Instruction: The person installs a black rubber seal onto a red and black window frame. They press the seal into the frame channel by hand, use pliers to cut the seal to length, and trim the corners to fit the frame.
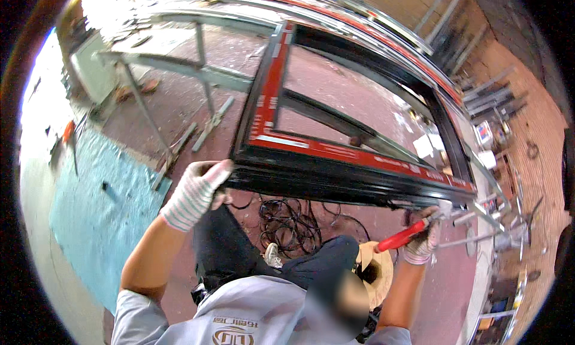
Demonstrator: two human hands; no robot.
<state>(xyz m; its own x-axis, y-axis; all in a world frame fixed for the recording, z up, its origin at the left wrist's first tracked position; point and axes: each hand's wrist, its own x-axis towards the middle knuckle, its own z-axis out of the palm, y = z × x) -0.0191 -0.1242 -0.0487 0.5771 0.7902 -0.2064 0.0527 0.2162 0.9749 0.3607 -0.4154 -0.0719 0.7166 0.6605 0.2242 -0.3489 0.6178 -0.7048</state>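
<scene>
A black rectangular window frame [311,180] with red protective film on its faces lies across metal supports in front of me. My left hand [194,192], in a striped knit glove with bare fingertips, grips the frame's near left corner, thumb at its edge. My right hand [422,240], gloved too, is closed round a red-handled hammer [401,236]. Its pale head [443,209] is close to the frame's near right corner; whether it touches cannot be told. Part of the right hand's fingers is hidden by the handle.
Grey metal rails [173,63] on legs support the frame. Black cable [290,225] lies coiled on the reddish floor below it. A round tan spool-like thing [377,279] stands by my right leg. A blue sheet [90,207] covers floor at left; metal profiles [491,93] lie at right.
</scene>
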